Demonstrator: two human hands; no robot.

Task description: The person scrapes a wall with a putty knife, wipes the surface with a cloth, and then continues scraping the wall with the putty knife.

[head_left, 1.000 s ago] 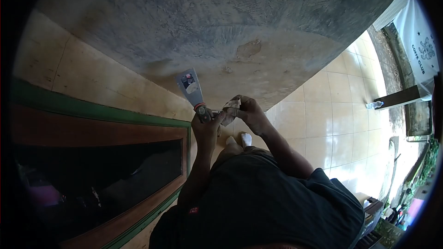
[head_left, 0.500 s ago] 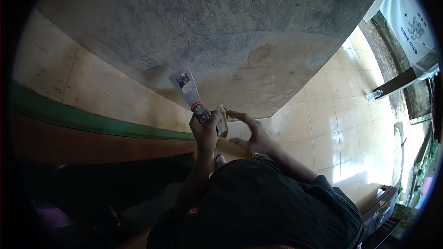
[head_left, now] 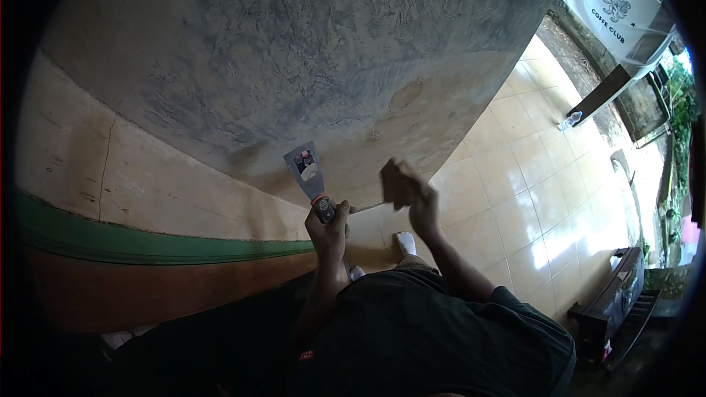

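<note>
Your left hand (head_left: 329, 231) grasps the scraper (head_left: 321, 206) by its dark handle, the thumb lying against one side and the fingers wrapped round the other. The blade (head_left: 303, 167) projects beyond the fist, away from your body, with its broad edge outermost; this hold presumably keeps the metal clear of your fingers and leaves the flat face in your view. The scraper is in front of your torso, near the corner where the rough grey wall (head_left: 331, 44) meets the paler wall (head_left: 154, 162). The view does not establish whether the blade touches either surface; it appears to stand apart from both. Your right hand (head_left: 424, 213) is raised to the right of the scraper, well apart from it, and grasps a brown piece (head_left: 395, 185) at the fingertips. Motion blur hides the exact finger placement, and you cannot tell from this view whether the piece is folded. Holding the two items separately probably prevents the blade from catching the piece. Both forearms reach forward from the dark shirt (head_left: 434, 323), a posture that likely serves to hold both items in view. A white-socked foot (head_left: 406, 243) stands on the tiled floor (head_left: 507, 206) below. To your right, a dark bench (head_left: 614, 305) stands on the floor, and a clear bottle (head_left: 570, 120) lies farther off, beside a post (head_left: 601, 95).
</note>
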